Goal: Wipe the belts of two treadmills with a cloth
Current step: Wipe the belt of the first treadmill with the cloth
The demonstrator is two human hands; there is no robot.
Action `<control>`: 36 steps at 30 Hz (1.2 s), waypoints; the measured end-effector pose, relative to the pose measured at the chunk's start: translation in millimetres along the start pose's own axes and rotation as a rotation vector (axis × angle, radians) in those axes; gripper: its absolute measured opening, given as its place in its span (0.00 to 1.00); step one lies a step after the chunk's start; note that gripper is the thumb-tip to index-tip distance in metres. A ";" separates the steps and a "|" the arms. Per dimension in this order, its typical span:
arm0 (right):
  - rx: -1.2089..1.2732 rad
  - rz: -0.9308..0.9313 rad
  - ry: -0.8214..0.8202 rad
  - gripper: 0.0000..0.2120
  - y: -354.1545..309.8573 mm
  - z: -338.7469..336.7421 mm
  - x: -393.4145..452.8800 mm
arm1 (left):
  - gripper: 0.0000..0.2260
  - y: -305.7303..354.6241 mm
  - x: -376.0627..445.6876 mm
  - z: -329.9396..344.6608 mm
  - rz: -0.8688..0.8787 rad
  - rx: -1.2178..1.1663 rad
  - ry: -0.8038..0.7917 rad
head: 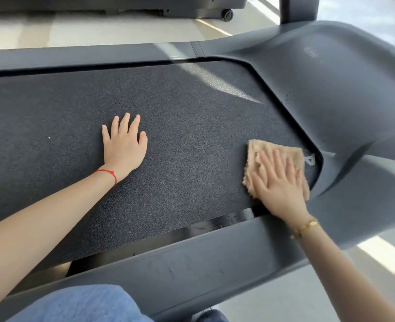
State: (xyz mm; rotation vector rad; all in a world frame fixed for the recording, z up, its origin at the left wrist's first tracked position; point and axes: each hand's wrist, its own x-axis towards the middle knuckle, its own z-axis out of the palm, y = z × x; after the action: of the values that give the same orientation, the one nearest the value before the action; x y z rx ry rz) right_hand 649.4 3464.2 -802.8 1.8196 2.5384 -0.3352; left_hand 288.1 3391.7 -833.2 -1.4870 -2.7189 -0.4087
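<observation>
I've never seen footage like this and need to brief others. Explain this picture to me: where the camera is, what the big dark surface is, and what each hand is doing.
The single picture comes from a camera worn on a person's head, looking down at their own arms. The dark grainy surface is a treadmill belt, framed by grey side rails. The right hand presses a tan cloth flat on the belt near the motor cover. The left hand rests flat on the belt, holding nothing. Part of another treadmill shows beyond.

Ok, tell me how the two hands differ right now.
The right hand presses the tan cloth near the belt's end by the motor cover; the left hand lies bare on the belt, mid-belt. The left wrist has a red string, the right a gold bracelet. Both lie flat with straight fingers.
</observation>
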 end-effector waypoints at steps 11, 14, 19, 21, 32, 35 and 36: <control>-0.002 -0.166 0.019 0.29 -56.8 9.0 8.0 | 0.24 3.2 -0.2 -0.1 -0.011 0.013 0.009; -0.021 -0.382 0.027 0.29 -89.5 23.6 -3.3 | 0.24 1.8 0.2 0.8 -0.003 0.017 0.004; 0.002 -0.256 0.021 0.28 -63.9 11.7 52.3 | 0.24 0.8 1.0 -1.6 0.001 0.013 -0.001; 0.024 -0.121 0.001 0.29 -63.4 4.3 78.1 | 0.24 1.5 1.3 -3.5 0.007 0.013 -0.001; -0.042 -0.537 0.036 0.28 -117.5 24.0 63.3 | 0.24 -5.1 22.9 -6.7 0.023 -0.012 0.034; -0.015 -0.489 0.018 0.28 -109.0 15.5 112.4 | 0.27 -11.9 33.0 -5.3 -0.001 -0.011 -0.002; -0.004 -0.434 0.008 0.28 -108.9 11.2 135.2 | 0.27 -13.9 36.1 -4.8 -0.011 -0.007 -0.019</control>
State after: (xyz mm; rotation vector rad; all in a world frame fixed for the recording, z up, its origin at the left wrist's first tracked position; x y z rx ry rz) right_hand 501.6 3555.5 -811.7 1.2514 2.9180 -0.3202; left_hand 256.3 3413.2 -826.6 -1.4862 -2.7439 -0.4063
